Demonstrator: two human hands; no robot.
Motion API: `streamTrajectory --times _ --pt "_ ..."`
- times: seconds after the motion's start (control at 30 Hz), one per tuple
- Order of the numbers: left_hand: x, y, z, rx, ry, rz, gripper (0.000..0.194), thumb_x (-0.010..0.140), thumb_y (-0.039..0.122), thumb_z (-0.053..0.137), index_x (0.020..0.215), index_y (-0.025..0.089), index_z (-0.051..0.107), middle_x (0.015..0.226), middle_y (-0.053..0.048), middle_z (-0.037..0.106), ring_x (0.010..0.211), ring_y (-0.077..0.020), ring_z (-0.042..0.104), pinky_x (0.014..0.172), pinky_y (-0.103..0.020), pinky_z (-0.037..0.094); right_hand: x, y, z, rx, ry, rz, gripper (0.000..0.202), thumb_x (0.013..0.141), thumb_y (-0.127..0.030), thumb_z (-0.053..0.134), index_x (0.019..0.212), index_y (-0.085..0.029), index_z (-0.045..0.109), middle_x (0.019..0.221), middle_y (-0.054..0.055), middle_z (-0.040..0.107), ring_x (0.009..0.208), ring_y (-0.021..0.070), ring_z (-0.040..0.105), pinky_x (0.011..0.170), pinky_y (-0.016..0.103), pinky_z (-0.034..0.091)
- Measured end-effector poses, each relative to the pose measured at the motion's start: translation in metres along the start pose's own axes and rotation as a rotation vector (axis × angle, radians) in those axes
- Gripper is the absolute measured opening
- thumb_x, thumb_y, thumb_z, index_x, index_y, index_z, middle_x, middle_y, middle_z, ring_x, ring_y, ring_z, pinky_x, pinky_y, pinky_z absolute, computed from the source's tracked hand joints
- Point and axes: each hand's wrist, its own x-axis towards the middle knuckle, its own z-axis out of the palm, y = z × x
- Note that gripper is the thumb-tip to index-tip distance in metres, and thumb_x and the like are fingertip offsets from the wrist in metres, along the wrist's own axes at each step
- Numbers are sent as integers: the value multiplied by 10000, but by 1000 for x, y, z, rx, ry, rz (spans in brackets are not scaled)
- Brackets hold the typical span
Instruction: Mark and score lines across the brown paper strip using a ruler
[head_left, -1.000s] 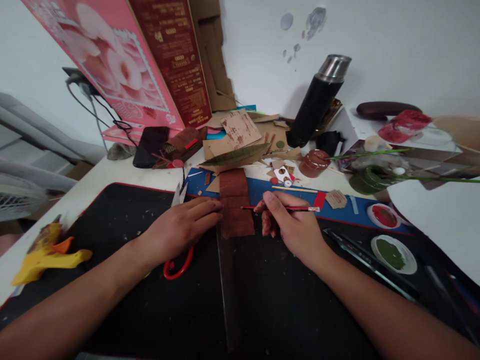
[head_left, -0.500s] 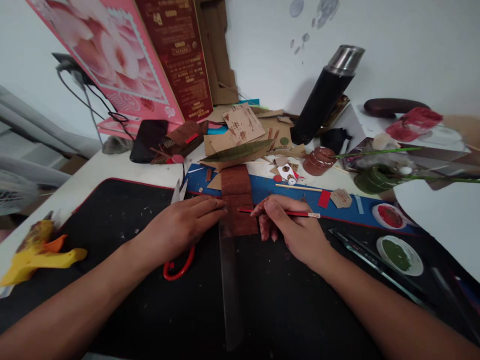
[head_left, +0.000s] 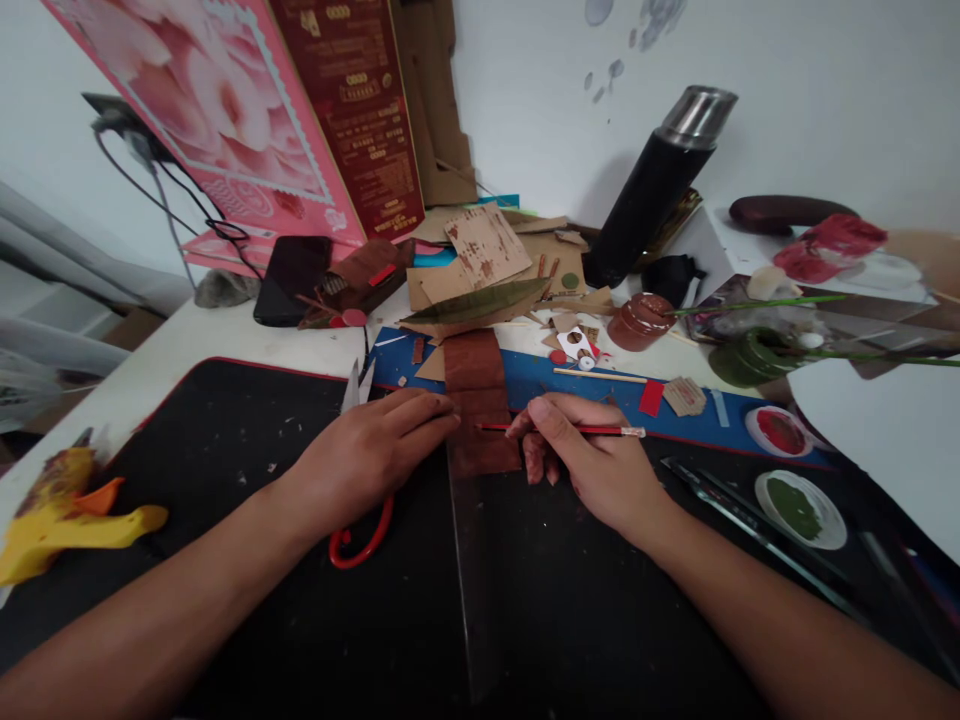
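I am seeing one black mat (head_left: 592, 610); my left hand (head_left: 367, 450) is touching one brown strip (head_left: 478, 385) at its far part, its grip hidden from me. Two paint dishes (head_left: 796, 508) are sitting rightward; my right hand's fingers (head_left: 517, 430) are pinching one red pencil (head_left: 592, 430) over the strip.

Creased brown strip (head_left: 475, 372), lying flat.

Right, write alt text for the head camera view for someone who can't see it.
A right hand holds a thin red pencil over a creased reddish-brown strip while a left hand presses its edge. Around them lie red-handled scissors, a yellow glue gun, cardboard scraps and a black steel-topped flask.
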Motion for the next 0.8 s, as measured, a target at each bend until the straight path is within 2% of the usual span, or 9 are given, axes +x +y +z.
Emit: streamTrajectory --times 0.43,0.8 --pt "-2 0 -3 17 -61 -5 347 1073 145 355 1218 95 666 1185 -151 724 1093 -249 715 867 -353 638 0 -5 1 -33 -19 -36 411 1039 -516 574 846 -189 731 598 -19 640 519 99 609 444 226 422" --pt "-5 -3 0 -36 -48 -33 292 1057 138 429 1232 115 662 1209 -137 729 1113 -232 721 891 -333 637 1 -3 -1 0 -42 -38 382 1040 -499 588 863 -192 731 617 -26 632 534 90 612 450 226 406"
